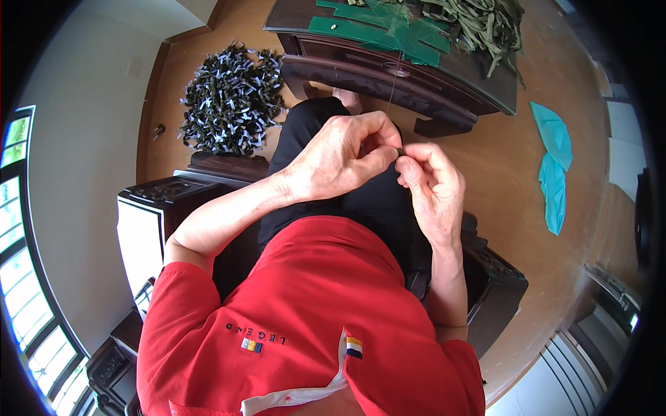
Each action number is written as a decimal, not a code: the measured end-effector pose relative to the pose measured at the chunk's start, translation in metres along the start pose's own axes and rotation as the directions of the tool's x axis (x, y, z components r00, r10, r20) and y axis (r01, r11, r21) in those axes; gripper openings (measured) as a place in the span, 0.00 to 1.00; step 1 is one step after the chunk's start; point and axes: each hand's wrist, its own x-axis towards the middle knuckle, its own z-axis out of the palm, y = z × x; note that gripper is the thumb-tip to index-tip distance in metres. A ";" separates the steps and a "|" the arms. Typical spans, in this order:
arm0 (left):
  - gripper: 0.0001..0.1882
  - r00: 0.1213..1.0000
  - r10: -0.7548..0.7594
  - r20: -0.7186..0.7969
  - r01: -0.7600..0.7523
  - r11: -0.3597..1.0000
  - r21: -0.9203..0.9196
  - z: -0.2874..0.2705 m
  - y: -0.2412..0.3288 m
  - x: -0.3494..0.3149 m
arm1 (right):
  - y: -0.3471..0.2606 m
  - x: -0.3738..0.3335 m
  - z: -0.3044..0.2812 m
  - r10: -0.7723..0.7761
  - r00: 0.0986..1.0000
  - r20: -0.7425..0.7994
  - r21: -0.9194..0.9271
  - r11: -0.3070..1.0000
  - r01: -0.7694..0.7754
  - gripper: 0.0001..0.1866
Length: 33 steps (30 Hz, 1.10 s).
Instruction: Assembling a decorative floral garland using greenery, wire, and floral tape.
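Over my lap, my left hand (338,157) and my right hand (433,191) meet fingertip to fingertip. Both pinch a small dark piece (400,152), mostly covered by the fingers, so its kind is not clear. From the fingers a thin thread (393,87) runs up to the dark wooden table (479,90) in front of me. Green strips (374,36) lie across the tabletop where the thread leads. Beside them on the right is a heap of olive-green straps (479,24).
A large pile of small dark and white pieces (232,100) lies on the floor at the far left. Turquoise fabric or plastic (553,156) rests on the floor at right. A carved dark chair (496,277) surrounds my seat, with windows (31,284) at left.
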 end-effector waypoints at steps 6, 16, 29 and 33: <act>0.02 0.996 -0.021 0.088 0.013 0.996 0.087 -0.012 -0.003 -0.013 | 0.020 -0.030 0.010 0.136 0.982 0.128 0.014 0.990 -0.139 0.06; 0.06 0.996 -0.010 -0.086 -0.017 0.952 -0.305 0.018 -0.049 -0.041 | 0.042 -0.038 0.044 -0.021 0.999 -0.037 0.148 0.989 0.026 0.03; 0.06 0.851 0.481 -0.212 -0.393 0.850 0.352 0.014 -0.030 -0.035 | -0.003 -0.011 0.024 -0.355 0.935 0.011 -0.360 0.871 0.334 0.01; 0.05 0.948 0.282 -0.149 -0.272 0.958 0.087 0.023 -0.022 -0.054 | -0.006 -0.030 0.017 -0.111 0.992 0.059 -0.200 0.972 0.121 0.01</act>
